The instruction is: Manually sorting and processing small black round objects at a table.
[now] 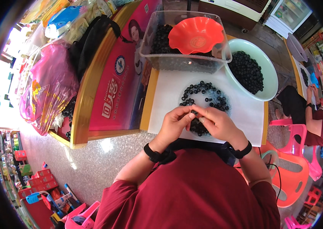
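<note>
My left hand point(175, 124) and my right hand point(220, 123) meet over the near side of a clear shallow dish point(201, 98). Between their closed fingertips they pinch one small black round part point(194, 112), mostly covered by the fingers. Loose black round parts point(198, 87) lie in the dish, mainly around its edge, with bluish-clear bits point(221, 96) among them at the right. My hands hide some of the dish's near half. Both wrists wear black bands.
A white-covered table point(164, 100) carries a clear plastic bin point(186, 63) of black parts with a red scalloped bowl point(196, 35) on top. A pale green basin point(270, 72) of black parts sits right. A pink-sided cabinet point(111, 89) stands left; another person point(320, 126) sits far right.
</note>
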`<state>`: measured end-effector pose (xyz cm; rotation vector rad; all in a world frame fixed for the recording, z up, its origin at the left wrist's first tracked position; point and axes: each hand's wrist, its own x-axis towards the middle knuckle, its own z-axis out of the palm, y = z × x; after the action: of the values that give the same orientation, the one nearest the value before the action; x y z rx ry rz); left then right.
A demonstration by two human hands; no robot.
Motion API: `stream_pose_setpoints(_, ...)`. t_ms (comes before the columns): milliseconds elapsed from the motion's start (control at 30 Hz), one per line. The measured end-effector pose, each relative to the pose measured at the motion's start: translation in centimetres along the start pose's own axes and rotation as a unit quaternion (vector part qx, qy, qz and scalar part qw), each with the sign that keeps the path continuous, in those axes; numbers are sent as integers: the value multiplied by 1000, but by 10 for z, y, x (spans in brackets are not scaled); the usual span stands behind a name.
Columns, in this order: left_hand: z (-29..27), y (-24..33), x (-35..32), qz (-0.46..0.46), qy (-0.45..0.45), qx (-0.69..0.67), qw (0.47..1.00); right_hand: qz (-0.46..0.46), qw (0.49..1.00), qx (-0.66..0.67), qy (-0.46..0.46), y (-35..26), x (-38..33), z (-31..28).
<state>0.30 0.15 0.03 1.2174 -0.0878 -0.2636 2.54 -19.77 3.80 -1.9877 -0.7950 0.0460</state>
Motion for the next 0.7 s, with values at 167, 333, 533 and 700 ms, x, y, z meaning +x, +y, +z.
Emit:
stream_pose_setpoints(167,-6,-2,-4,3,24,51,998,82,990,-99,52,22,3,-20)
stream_pose_setpoints(333,-8,-9,-6,-8,30,50,998,88,967,-238,-42,37,-2,-6)
stream_pose_setpoints(533,-9,-10,-9,-17,24,64,998,98,943,-306,-89,37,4,14)
stream_pose_setpoints(700,-10,-5,-10,-20,29,75,997,155,967,-194,-56,31,7,7)
